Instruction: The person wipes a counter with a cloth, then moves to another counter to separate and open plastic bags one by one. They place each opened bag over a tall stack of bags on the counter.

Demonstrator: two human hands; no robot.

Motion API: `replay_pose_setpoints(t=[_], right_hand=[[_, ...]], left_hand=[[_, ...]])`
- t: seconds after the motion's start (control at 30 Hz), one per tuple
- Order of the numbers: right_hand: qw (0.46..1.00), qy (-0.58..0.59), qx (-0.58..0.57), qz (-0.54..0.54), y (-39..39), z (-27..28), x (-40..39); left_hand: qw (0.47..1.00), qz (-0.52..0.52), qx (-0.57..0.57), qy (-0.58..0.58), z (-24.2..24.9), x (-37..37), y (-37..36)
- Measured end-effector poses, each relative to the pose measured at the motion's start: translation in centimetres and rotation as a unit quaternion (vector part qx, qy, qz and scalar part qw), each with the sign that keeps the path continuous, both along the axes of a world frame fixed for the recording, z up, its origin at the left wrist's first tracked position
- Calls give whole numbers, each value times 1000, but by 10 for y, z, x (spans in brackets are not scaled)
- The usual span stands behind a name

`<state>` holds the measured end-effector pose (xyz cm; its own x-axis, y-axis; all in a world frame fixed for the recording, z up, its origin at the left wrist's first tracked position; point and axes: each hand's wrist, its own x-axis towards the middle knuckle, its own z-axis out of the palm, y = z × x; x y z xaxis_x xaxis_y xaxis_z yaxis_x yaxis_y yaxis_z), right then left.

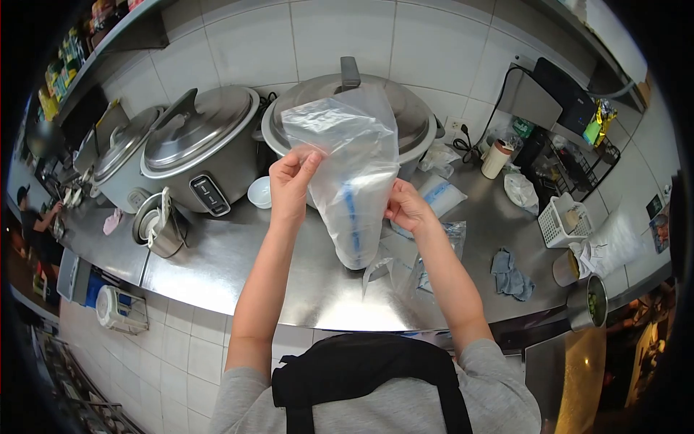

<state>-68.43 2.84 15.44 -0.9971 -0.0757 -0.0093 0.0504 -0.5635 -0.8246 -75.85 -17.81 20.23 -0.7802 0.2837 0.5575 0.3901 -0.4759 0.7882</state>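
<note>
1. On my remote feed, the left hand (289, 181) pinched a clear plastic bag (358, 177) between thumb and fingers.
2. I saw the right hand (406, 206) gripping its opposite side, fingers curled.
3. The bag hung over the counter (235, 253), between front edge and lidded cooker (410, 108).

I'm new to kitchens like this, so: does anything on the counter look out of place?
Mildly, yes: a crumpled blue-grey cloth lies loose on the steel counter, toward the right, as if dropped rather than folded. The clear bag between the left hand and right hand is only creased. No clear spill or damage shows.
</note>
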Motion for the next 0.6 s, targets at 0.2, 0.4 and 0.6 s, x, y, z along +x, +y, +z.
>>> replay_pose_setpoints(t=[0.2,0.4,0.6], right_hand=[[995,-70,-65,-16,-8,-18,-5],[996,-24,-89,0,-6,-35,-4],[996,-25,27,-75,-12,-45,-2]], left_hand=[[998,-46,41,-17,-15,-6,6],[994,-90,7,-60,-43,5,16],[999,-16,-3,-44,-77,23,24]])
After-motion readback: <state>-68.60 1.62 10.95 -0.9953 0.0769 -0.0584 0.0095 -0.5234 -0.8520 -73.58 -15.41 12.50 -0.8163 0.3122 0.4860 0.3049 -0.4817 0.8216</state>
